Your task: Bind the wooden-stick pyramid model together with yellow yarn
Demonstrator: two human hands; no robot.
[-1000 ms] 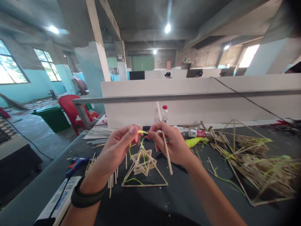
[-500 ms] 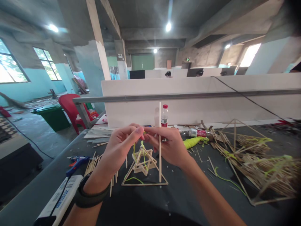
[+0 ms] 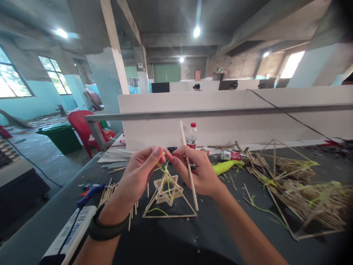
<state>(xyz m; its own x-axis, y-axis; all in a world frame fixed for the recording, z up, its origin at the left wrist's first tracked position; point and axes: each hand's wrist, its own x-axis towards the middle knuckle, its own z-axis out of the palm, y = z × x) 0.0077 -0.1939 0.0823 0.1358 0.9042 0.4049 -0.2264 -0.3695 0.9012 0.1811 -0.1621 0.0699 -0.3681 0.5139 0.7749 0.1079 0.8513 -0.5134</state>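
My left hand (image 3: 143,167) is closed in a pinch on yellow-green yarn (image 3: 161,167) above the peak of a small wooden-stick pyramid (image 3: 149,204). Fingertips of my right hand (image 3: 197,167) meet it there, closed, with a long thin wooden stick (image 3: 191,180) tucked in the grip and leaning up to the left. Whether the right fingertips also pinch the yarn is hard to see. Inside the pyramid sits a star-shaped stack of short sticks (image 3: 173,182), with yarn running down over it from the peak. Another yarn end lies by the pyramid's base.
Left of my hands are a blue glue gun (image 3: 91,193), loose sticks (image 3: 110,191) and a white power strip (image 3: 79,224). Behind stand an upright bottle (image 3: 192,138), a lying bottle (image 3: 230,156) and a yarn bundle (image 3: 226,167). A larger stick frame (image 3: 278,213) and stick piles lie right.
The stick in my right hand has tilted from upright to leaning left at its top. My hands have drawn slightly apart at the fingertips, showing more of the yarn.
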